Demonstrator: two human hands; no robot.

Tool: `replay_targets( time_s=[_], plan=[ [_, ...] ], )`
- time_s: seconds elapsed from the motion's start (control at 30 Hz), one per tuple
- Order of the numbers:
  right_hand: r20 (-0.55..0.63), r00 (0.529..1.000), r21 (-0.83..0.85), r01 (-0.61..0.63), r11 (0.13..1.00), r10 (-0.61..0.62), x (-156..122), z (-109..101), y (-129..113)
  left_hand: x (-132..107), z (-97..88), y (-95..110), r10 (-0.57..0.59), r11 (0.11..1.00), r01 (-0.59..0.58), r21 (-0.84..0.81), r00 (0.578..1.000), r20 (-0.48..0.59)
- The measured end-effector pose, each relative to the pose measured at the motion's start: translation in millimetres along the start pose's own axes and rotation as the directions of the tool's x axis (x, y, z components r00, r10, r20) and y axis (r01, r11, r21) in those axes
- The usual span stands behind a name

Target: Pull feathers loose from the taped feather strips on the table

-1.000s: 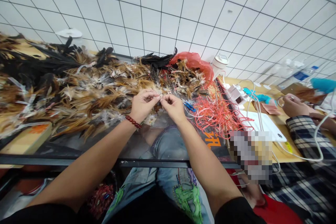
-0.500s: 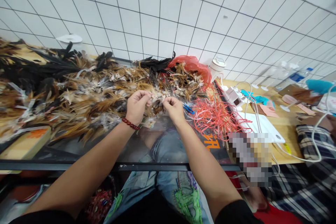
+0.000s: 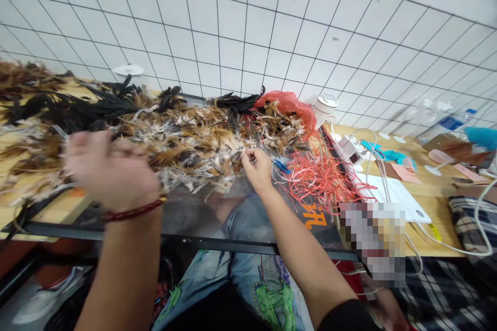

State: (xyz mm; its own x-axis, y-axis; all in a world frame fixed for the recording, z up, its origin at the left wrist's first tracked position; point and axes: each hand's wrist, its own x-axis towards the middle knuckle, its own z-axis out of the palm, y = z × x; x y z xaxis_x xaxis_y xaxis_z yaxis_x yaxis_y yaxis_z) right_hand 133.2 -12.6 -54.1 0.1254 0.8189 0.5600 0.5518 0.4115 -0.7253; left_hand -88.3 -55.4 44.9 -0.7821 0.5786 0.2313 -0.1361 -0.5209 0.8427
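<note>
Over the left part of the feather pile (image 3: 186, 139), my left hand (image 3: 116, 165) is raised and smeared by motion, so its grip cannot be read. A dark red beaded bracelet (image 3: 134, 210) circles that wrist. My right hand (image 3: 258, 168) stays at the pile's near right edge, thumb and forefinger pinched. A small greyish feather (image 3: 236, 159) shows at those fingertips. The feathers are brown, white and black, several tied in bunches with pale strips. Just right of my right hand lies a blue-handled small tool (image 3: 281, 166), probably snips.
Red-pink strings (image 3: 316, 178) lie tangled to the right, with a red plastic bag (image 3: 289, 106) and white lidded cup (image 3: 326, 107) behind. Farther right are a white board (image 3: 388, 196), cables and a co-worker's plaid garment (image 3: 438, 289). A gridded white wall (image 3: 233, 20) bounds the back.
My left hand has left the spot beside my right hand and swung to the left, nearer the camera. My right hand keeps its pinch in nearly the same place. The view has shifted slightly.
</note>
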Motion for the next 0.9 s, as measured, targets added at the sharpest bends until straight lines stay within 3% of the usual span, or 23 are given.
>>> replay_targets(
  time_s=[0.07,0.13,0.17,0.27,0.33,0.5,0.67,0.73,0.83,0.9],
  plan=[
    [0.014,1.000,0.002,0.012,1.000,-0.012,-1,0,-1,-28,16.7,-27,-0.048,0.998,0.035,0.058,0.970,0.240],
    [0.027,0.999,-0.003,0.024,1.000,-0.024,-1,0,-1,-50,31.0,-56,-0.116,0.958,-0.040,0.284,0.851,0.512],
    [0.035,0.999,-0.010,0.035,0.999,-0.034,-2,0,-2,-57,35.6,-69,-0.140,0.925,-0.106,0.364,0.797,0.588],
    [0.073,0.993,-0.052,0.095,0.994,-0.091,-3,-1,-3,-65,40.4,-92,-0.119,0.860,-0.277,0.430,0.709,0.695],
    [0.096,0.987,-0.086,0.138,0.987,-0.130,-4,-1,-4,-63,41.5,-98,-0.074,0.848,-0.345,0.403,0.675,0.734],
    [0.057,0.997,-0.057,0.061,0.996,-0.058,-2,0,-2,-60,53.0,-105,-0.131,0.838,-0.315,0.446,0.677,0.724],
    [-0.021,0.997,0.118,-0.076,0.990,0.079,4,1,5,-59,68.8,-114,-0.180,0.882,-0.236,0.407,0.630,0.756],
    [-0.025,0.991,0.166,-0.126,0.978,0.132,4,2,7,-55,72.9,-117,-0.204,0.897,-0.153,0.414,0.687,0.697],
    [-0.027,0.984,0.194,-0.167,0.967,0.176,5,4,9,-47,73.9,-120,-0.217,0.905,-0.016,0.425,0.842,0.494],
    [-0.047,0.986,0.198,-0.148,0.969,0.160,4,5,11,-45,71.2,-120,-0.240,0.903,0.023,0.428,0.855,0.459]
  ],
)
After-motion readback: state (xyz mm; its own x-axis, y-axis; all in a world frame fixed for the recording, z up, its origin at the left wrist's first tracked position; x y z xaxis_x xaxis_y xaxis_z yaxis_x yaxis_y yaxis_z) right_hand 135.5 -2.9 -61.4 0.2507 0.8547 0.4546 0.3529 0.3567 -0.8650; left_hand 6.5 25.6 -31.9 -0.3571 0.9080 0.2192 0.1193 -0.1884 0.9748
